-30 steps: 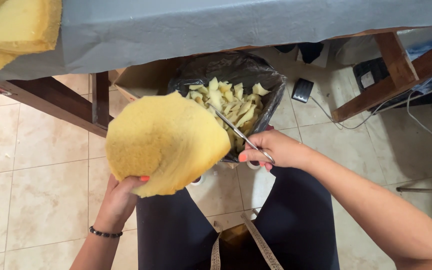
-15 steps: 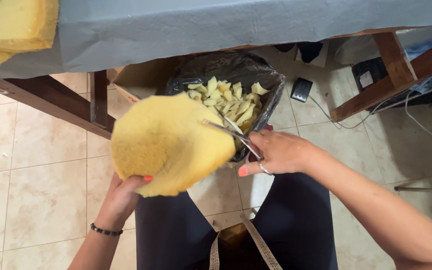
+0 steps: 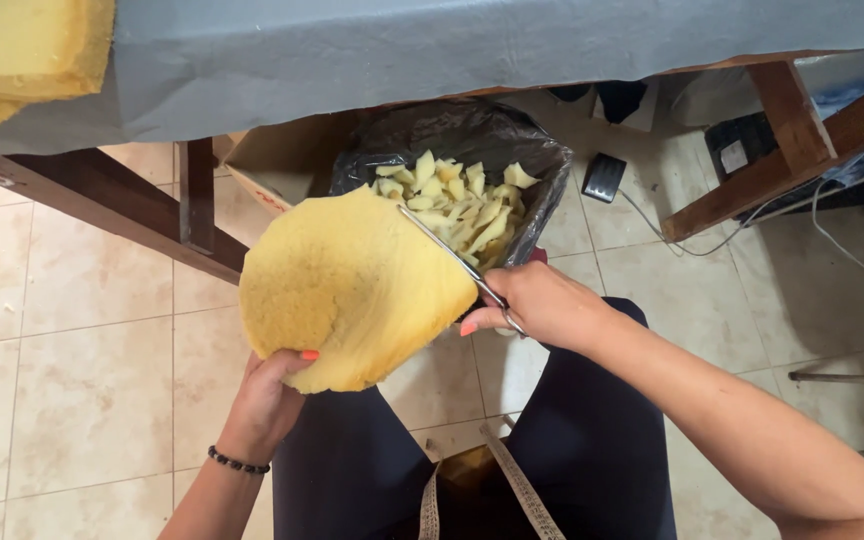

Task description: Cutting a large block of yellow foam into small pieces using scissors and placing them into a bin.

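My left hand [image 3: 270, 395] grips the lower edge of a rounded piece of yellow foam [image 3: 347, 285], holding it up over my lap. In my right hand [image 3: 542, 305] is a pair of metal scissors [image 3: 449, 255], its blades lying along the foam's upper right edge. Just beyond the foam, a box lined with a black plastic bag [image 3: 472, 130] holds several yellow foam offcuts [image 3: 457, 200].
A table covered with grey cloth [image 3: 452, 50] spans the top, with thick yellow foam slabs [image 3: 22, 55] on its left end. Wooden legs [image 3: 197, 195] and a brace [image 3: 782, 140] stand on the tiled floor. A measuring tape [image 3: 512, 485] hangs at my lap. Cables [image 3: 832, 240] lie right.
The foam has turned slightly in my left hand and the scissors have worked further along its upper right edge, with my right hand shifting a little upward.
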